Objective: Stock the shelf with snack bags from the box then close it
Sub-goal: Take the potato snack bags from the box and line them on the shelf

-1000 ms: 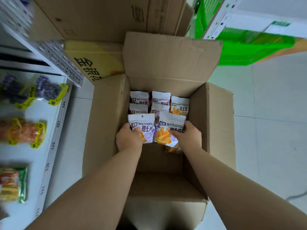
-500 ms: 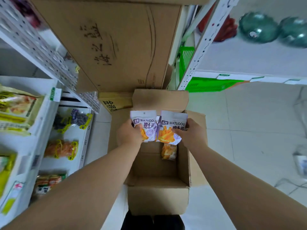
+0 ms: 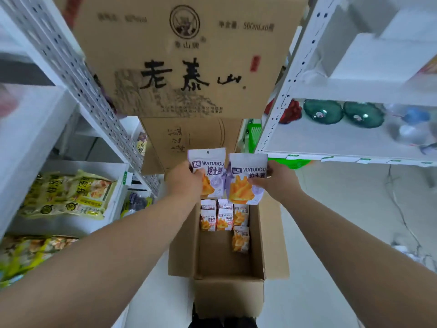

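Observation:
An open cardboard box (image 3: pixel 227 290) stands on the floor below me, its flaps spread. Several white and purple WATUDOU snack bags (image 3: pixel 223 218) lie at its far end. My left hand (image 3: pixel 183 181) grips one snack bag (image 3: pixel 211 171) by its left edge. My right hand (image 3: pixel 280 183) grips a second snack bag (image 3: pixel 243 183) by its right edge. Both bags are held upright, side by side, well above the box.
White shelving (image 3: pixel 78 76) on the left carries yellow and green food packs (image 3: pixel 68 195). A white shelf (image 3: pixel 331 138) on the right holds dark green dishes (image 3: pixel 343 112). Large printed cartons (image 3: pixel 186 67) are stacked straight ahead. A green crate (image 3: pixel 290 163) sits under the right shelf.
Both hands have lifted the two bags out of the box and raised them high above it. My view has tilted up, so the shelves and stacked cartons now fill the top.

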